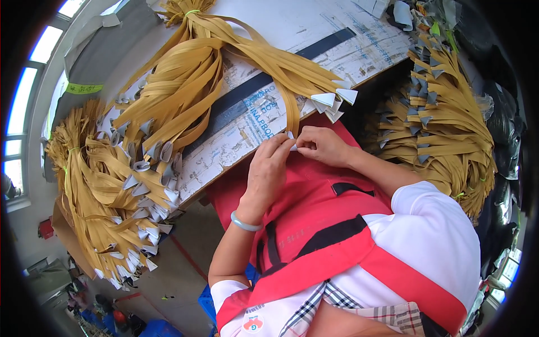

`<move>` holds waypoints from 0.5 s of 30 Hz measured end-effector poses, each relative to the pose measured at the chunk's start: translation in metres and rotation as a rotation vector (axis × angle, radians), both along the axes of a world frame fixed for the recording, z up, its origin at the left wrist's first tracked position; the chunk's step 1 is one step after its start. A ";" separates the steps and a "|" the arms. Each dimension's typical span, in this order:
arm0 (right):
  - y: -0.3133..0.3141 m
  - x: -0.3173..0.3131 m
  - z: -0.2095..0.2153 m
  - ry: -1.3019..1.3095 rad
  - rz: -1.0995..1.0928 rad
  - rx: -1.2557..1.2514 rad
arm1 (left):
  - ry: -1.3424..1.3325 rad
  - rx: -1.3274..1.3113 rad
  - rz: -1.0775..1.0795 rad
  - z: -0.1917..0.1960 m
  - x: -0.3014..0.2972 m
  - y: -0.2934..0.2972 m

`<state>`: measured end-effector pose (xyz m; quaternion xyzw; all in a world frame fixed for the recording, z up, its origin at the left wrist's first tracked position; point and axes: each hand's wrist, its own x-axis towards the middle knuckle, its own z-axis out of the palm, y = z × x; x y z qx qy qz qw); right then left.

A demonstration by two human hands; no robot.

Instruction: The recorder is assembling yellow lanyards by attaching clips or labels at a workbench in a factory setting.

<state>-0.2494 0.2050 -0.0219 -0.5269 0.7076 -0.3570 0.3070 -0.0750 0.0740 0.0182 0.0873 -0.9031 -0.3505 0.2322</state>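
My left hand (266,167) and my right hand (324,146) meet at the table's front edge, fingers pinched together. Between their fingertips is the small white end (291,136) of a flat mustard-yellow strip (291,109), which runs back up onto the table. Beside it lies a fan of similar strips (281,64) with folded white ends (331,101), all leading back to a tied bundle at the far edge. A looped bunch of mustard strips (179,73) rests to the left. My fingers partly hide the end being held.
The worn white table (230,149) bears a dark band across it. A thick heap of strips with grey and white tips (101,196) hangs over its left side. Another heap (443,123) stands on the right, beside black plastic bags (502,129). Blue crates (206,303) sit below.
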 end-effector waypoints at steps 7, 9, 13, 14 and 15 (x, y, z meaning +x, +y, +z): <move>0.015 -0.008 0.053 -0.303 0.016 0.134 | -0.321 -0.054 -0.256 0.009 -0.015 -0.001; 0.014 -0.004 0.061 -0.352 0.008 0.115 | -0.178 -0.029 -0.204 0.013 -0.010 -0.001; 0.002 0.005 0.076 -0.401 0.097 0.054 | -0.111 0.244 -0.221 0.027 -0.001 -0.009; -0.002 0.006 0.079 -0.512 0.098 -0.048 | -0.107 0.288 -0.188 0.033 0.002 -0.011; -0.005 0.006 0.080 -0.622 0.099 -0.151 | -0.101 0.332 -0.154 0.037 0.005 -0.013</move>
